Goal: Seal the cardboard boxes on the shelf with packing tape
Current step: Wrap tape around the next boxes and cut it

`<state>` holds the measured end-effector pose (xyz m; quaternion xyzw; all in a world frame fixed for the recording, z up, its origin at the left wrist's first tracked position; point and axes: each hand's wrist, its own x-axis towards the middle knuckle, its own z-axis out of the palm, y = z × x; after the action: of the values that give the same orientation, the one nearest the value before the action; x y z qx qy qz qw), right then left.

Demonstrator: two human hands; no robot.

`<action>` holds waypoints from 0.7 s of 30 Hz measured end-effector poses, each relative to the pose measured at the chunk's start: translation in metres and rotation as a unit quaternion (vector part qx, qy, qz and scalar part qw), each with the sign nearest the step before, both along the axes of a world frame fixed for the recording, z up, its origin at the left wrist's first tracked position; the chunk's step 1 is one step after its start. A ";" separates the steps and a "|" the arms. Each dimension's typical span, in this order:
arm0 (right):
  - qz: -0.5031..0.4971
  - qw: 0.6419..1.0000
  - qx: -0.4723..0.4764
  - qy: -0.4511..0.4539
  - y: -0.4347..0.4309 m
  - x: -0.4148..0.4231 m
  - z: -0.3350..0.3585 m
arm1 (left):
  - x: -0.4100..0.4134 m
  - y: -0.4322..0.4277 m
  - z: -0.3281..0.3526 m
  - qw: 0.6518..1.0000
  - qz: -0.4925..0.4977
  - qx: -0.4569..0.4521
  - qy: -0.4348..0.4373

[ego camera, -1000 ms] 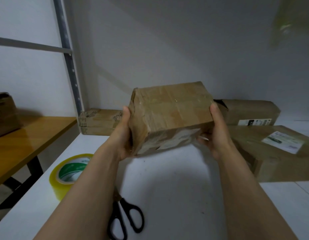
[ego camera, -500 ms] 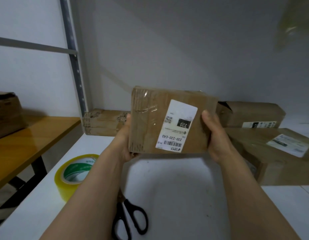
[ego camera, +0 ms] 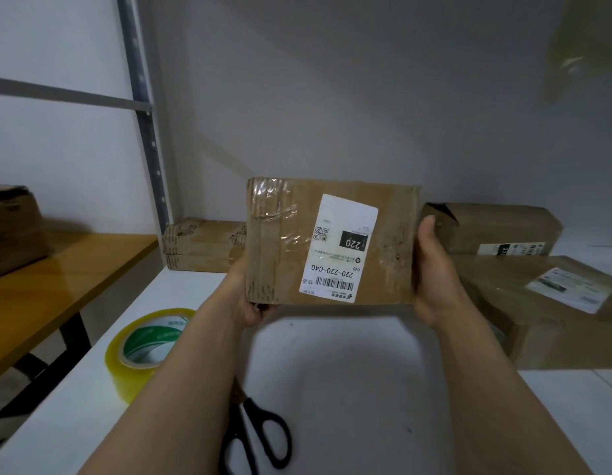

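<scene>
An orange-brown wooden table carries a dark cardboard carton at far left, beside the grey metal shelf upright; on the white shelf board, a roll of yellowish clear packing tape with a green-and-white core stands near the left edge, and a flat taped cardboard parcel lies in the back left corner; black-handled scissors lie near the front edge, partly under the left forearm. The left hand grips the lower left corner of a brown cardboard box, fingers curled beneath it; the box is held clear above the board, its white shipping label facing the camera upside down; the right hand clasps the right end, thumb along the edge, fingers hidden behind. A long cardboard box with a torn corner sits at the back right; a large labelled cardboard box lies at the right edge.
</scene>
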<state>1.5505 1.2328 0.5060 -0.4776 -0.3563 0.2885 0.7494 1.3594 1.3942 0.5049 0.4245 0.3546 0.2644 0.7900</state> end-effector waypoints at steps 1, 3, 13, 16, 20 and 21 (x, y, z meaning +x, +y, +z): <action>-0.001 1.000 -0.004 -0.005 0.000 0.001 0.001 | -0.001 -0.001 0.001 1.000 -0.001 -0.006 0.001; -0.006 1.000 -0.017 -0.017 0.000 0.002 0.000 | -0.001 -0.001 0.001 1.000 -0.003 -0.023 -0.001; -0.025 0.996 -0.018 -0.088 0.005 -0.001 -0.004 | -0.003 0.000 -0.002 0.997 -0.014 -0.071 0.007; -0.029 0.995 -0.024 -0.094 0.005 0.002 -0.003 | -0.003 -0.001 -0.001 0.997 -0.017 -0.079 -0.006; -0.049 0.993 -0.039 -0.097 0.008 0.003 -0.005 | -0.003 -0.002 0.002 0.997 -0.021 -0.076 0.008; -0.065 0.992 -0.047 -0.100 0.010 0.003 -0.006 | -0.003 -0.002 0.002 0.997 -0.020 -0.076 0.014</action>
<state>1.5530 1.2428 0.5000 -0.5612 -0.3838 0.2065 0.7037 1.3568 1.3927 0.5070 0.3738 0.3761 0.2154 0.8200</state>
